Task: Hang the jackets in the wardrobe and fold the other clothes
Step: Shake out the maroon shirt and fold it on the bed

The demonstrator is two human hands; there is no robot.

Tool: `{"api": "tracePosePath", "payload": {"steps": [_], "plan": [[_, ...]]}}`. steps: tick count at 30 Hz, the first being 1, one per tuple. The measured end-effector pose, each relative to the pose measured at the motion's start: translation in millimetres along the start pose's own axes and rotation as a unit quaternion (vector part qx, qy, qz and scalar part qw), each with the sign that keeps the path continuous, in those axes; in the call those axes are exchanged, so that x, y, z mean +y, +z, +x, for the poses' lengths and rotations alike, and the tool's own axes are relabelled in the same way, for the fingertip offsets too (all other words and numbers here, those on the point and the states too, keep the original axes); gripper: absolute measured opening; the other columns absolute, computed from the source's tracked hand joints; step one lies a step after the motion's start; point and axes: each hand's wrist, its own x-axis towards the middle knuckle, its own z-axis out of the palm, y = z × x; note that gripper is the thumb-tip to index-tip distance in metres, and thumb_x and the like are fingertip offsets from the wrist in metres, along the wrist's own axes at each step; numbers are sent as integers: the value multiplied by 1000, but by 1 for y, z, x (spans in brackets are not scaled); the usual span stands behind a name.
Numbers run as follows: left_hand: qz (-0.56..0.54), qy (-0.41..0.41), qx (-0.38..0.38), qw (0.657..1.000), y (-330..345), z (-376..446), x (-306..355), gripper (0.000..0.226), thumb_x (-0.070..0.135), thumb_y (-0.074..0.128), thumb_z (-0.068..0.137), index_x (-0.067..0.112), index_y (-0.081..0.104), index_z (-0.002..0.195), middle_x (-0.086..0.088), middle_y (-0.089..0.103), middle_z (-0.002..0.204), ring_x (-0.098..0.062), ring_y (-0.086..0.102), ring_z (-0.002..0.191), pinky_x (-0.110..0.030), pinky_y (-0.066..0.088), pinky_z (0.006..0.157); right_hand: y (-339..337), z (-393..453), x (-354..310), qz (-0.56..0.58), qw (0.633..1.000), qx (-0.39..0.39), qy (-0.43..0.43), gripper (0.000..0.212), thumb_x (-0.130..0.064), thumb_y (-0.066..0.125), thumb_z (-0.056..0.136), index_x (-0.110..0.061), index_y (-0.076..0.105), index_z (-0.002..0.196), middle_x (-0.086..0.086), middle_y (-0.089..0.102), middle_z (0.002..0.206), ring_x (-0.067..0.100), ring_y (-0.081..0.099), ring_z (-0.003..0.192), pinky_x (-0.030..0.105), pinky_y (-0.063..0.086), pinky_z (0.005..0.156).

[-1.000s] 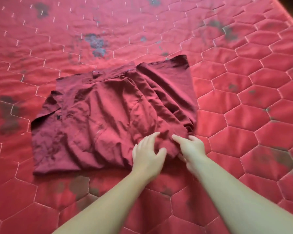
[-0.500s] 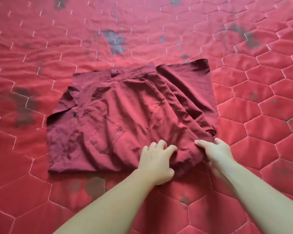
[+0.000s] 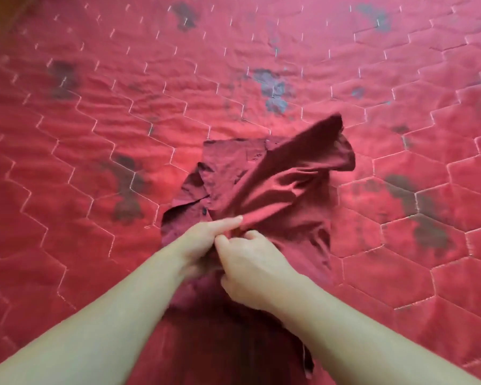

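Because my 2 hands meet at the near edge of the dark red shirt [image 3: 275, 190], the cloth bunches up between them: my left hand [image 3: 203, 240] has its fingers curled into a fold of it, and my right hand [image 3: 250, 262], touching the left, pinches the same gathered part. From that gathered fold the shirt rises and spreads away from me over the red quilted bedspread [image 3: 95, 107], 1 corner lifted clear at the far right, the collar and a dark button lying to the left of my left hand, and more cloth trailing back toward me under my forearms. I judge it light, thin and wholly limp, so it will not keep any shape I do not give it, and it creases wherever I squeeze. It looks slightly smooth, not slippery enough to escape a pinch. For a clean fold I would sooner take it by seams, hem corners or shoulders than by this crumpled middle.
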Motion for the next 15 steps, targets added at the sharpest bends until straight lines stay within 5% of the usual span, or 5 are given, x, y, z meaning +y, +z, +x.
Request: {"api": "tracePosePath", "payload": {"steps": [3, 5, 9, 13, 15], "plan": [[43, -17, 138, 989, -35, 10, -28, 16, 19, 71, 84, 5, 67, 89, -19, 60, 83, -26, 55, 69, -33, 44, 66, 28, 7, -19, 55, 991, -122, -17, 50, -40, 56, 88, -11, 40, 125, 10, 62, 114, 31, 58, 104, 40, 39, 94], [35, -30, 162, 986, -43, 13, -37, 15, 23, 65, 90, 9, 65, 85, -9, 66, 72, -20, 58, 57, -27, 45, 60, 36, 5, -14, 91, 987, -134, -22, 51, -52, 52, 88, -17, 43, 124, 5, 61, 112, 28, 57, 103, 40, 41, 92], [61, 1, 132, 989, -58, 14, -30, 21, 33, 65, 90, 15, 73, 98, -1, 76, 87, -20, 71, 78, -34, 56, 78, 24, 15, 18, 73, 997, -40, 2, 34, -55, 44, 89, -28, 54, 106, -7, 58, 93, 18, 58, 91, 32, 40, 79], [182, 137, 305, 925, -70, 34, 8, 15, 22, 67, 86, 16, 74, 97, 3, 74, 91, -16, 67, 89, -25, 50, 82, 6, 49, 52, 129, 985, 55, 103, 16, -41, 58, 84, -26, 59, 89, -10, 54, 74, 17, 57, 74, 34, 48, 68], [193, 181, 307, 914, -73, 47, 27, 28, 10, 60, 86, 15, 70, 112, -3, 73, 95, -21, 67, 87, -30, 52, 89, 4, 68, 63, 127, 981, 74, 128, 13, -36, 60, 82, -24, 58, 87, -7, 56, 72, 20, 57, 74, 38, 50, 67]]}}
